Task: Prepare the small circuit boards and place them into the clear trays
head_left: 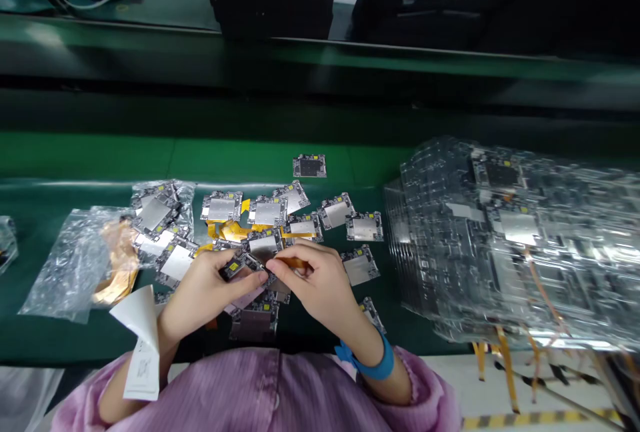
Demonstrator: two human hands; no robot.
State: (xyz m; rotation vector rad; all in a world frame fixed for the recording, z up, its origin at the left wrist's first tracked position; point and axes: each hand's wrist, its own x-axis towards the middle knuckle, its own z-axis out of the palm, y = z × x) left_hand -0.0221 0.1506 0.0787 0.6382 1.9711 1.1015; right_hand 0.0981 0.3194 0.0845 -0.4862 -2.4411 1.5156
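My left hand [207,289] grips a small circuit board [236,265] by its edges, with the thumb along the near side. Against that board's right end, my right hand [320,282] pinches an orange flat flex cable [295,263], part of it hidden under the fingers. Whether the cable is joined to the board cannot be made out. Around and beneath both hands lie several similar boards with silver shield plates, such as a board [269,211] just beyond and a board [360,265] to the right. More orange flex cables [227,230] lie among them.
A stack of clear plastic trays [450,252] fills the right side, two boards on top and cables hanging off its front. At left lie a clear plastic bag [70,265] and a bundle of copper-coloured cables [120,262]. One board [309,166] lies apart at the back, before a raised ledge [300,62].
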